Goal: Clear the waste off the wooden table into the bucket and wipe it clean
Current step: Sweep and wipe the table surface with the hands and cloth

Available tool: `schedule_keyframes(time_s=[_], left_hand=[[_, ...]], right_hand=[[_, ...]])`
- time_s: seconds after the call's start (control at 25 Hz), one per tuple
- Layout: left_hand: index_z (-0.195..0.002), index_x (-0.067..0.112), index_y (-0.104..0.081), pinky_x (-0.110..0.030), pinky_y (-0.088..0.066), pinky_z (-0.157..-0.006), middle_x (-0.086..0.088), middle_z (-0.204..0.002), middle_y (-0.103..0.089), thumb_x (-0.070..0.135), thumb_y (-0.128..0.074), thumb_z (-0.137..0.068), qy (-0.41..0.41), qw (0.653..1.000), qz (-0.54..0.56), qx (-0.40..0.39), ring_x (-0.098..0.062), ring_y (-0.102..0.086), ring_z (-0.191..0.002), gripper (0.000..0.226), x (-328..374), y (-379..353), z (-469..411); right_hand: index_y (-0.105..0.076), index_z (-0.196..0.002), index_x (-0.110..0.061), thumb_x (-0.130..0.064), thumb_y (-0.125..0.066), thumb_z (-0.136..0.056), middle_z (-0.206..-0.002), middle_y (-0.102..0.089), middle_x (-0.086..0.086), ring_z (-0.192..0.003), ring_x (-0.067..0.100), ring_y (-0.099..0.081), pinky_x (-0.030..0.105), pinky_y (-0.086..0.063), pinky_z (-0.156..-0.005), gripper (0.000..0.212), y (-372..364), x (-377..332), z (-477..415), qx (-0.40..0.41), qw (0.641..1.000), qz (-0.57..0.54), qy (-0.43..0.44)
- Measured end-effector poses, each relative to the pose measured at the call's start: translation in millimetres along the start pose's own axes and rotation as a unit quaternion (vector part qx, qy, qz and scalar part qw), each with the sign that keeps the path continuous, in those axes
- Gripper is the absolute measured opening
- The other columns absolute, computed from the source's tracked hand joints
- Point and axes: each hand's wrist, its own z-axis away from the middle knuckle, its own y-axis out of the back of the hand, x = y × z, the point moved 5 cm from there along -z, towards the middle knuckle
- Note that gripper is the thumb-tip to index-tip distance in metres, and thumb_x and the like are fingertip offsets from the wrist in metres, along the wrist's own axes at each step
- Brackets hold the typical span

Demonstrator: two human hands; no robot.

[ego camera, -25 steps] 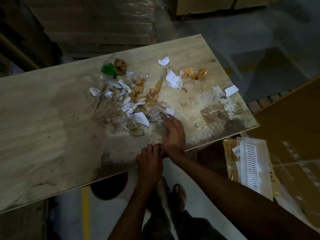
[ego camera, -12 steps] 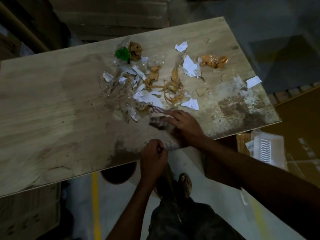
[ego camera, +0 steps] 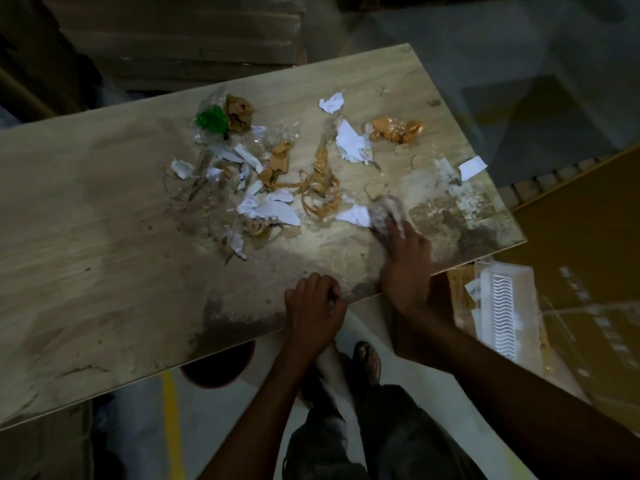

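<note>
Paper scraps (ego camera: 356, 214) are pressed to the surface (ego camera: 86, 237) by the right hand (ego camera: 405, 251), fingers flat, blurred; on the left hand (ego camera: 311, 306) they are curled; writing unreadable.

We see only a sliver of the dark round bucket (ego camera: 218, 370), the rest hidden under the near edge of the pale wooden table (ego camera: 86, 237), whose left end runs out of frame. The right hand (ego camera: 407, 258) dissolves at its fingertips into a grey-white blur beside the torn white paper scraps (ego camera: 356, 214), and we cannot tell what they touch. The left hand (ego camera: 313, 306) curls at the table's edge; anything in its grip is hidden from us.
</note>
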Motion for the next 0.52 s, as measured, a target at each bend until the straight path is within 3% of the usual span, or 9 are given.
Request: schedule_keyframes(time_s=[0.16, 0.28, 0.4, 0.52], left_hand=[[-0.089, 0.031, -0.052, -0.037, -0.030, -0.072, 0.006, -0.088, -0.054, 0.031, -0.047, -0.081, 0.007, 1.000, -0.003, -0.015, -0.025, -0.053, -0.088, 0.009, 15, -13, -14], [-0.101, 0.032, -0.056, -0.039, -0.036, -0.076, 0.003, -0.099, -0.058, 0.030, -0.047, -0.092, -0.042, 0.998, -0.014, -0.033, -0.027, -0.056, -0.092, 0.013, 35, -29, -29], [-0.112, 0.033, -0.058, -0.036, -0.034, -0.075, 0.003, -0.106, -0.060, 0.029, -0.055, -0.095, -0.072, 0.996, -0.032, -0.033, -0.027, -0.057, -0.095, 0.018, 65, -52, -51], [-0.118, 0.030, -0.059, -0.040, -0.041, -0.077, 0.001, -0.110, -0.060, 0.022, -0.063, -0.092, -0.086, 0.995, -0.043, -0.033, -0.028, -0.059, -0.097, 0.027, 95, -69, -66]], right_hand=[[-0.054, -0.148, -0.018, 0.011, -0.055, -0.075, -0.149, -0.053, 0.012, -0.127, 0.038, -0.051, 0.036, -0.042, -0.104, 0.079, -9, -47, -37, -0.036, 0.988, -0.142, 0.048], [-0.059, -0.145, -0.021, 0.000, -0.047, -0.089, -0.144, -0.060, 0.010, -0.133, 0.029, -0.051, 0.030, -0.040, -0.108, 0.061, 25, -15, -46, 0.058, 0.969, -0.237, -0.036], [-0.060, -0.144, -0.021, -0.007, -0.045, -0.091, -0.137, -0.062, 0.014, -0.127, 0.033, -0.054, 0.039, -0.043, -0.104, 0.057, 67, 63, -56, 0.185, 0.958, -0.190, -0.107], [-0.057, -0.145, -0.021, -0.014, -0.041, -0.083, -0.133, -0.059, 0.021, -0.115, 0.040, -0.053, 0.044, -0.044, -0.092, 0.064, 85, 131, -90, 0.202, 0.966, -0.086, -0.139]])
